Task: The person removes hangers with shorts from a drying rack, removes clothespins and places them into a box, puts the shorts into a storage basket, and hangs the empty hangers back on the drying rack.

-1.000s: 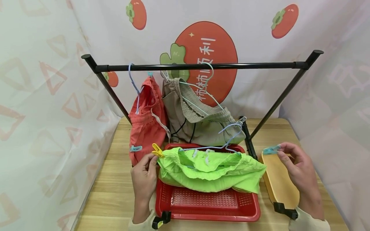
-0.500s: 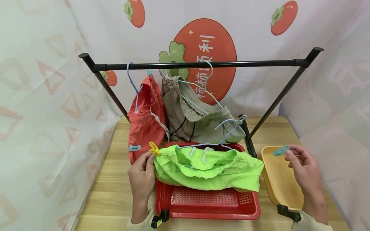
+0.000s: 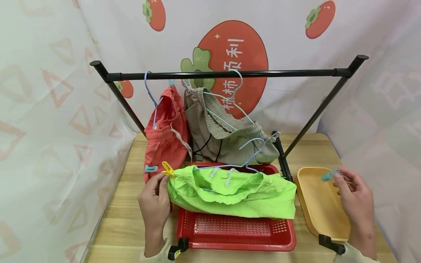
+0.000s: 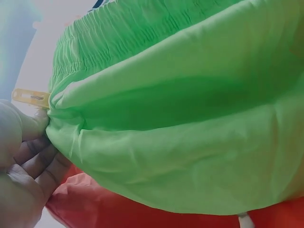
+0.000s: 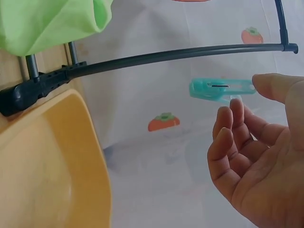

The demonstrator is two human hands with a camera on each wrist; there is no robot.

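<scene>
My left hand (image 3: 154, 201) pinches the left end of the waistband of bright green shorts (image 3: 230, 199), just below a yellow clothespin (image 3: 168, 169) clipped there. A blue hanger (image 3: 253, 155) runs inside the waistband, its hook free of the rail. The shorts spread over a red basket (image 3: 236, 245). In the left wrist view the yellow clothespin (image 4: 31, 97) sits above my thumb. My right hand (image 3: 356, 197) pinches a teal clothespin (image 3: 330, 175) above the yellow tray. The right wrist view shows this teal clothespin (image 5: 221, 89) between thumb and fingers.
A black rail (image 3: 296, 73) spans the back of the wooden table (image 3: 125, 215). Red shorts (image 3: 167, 146) and khaki shorts (image 3: 223, 146) hang from it on hangers. At the right lies a yellow tray (image 3: 325, 212), beside the rack's black foot (image 3: 283, 160).
My left hand has drawn the green shorts and their hanger a little to the left. My right hand has lifted the teal clothespin away from the tray's edge and moved right.
</scene>
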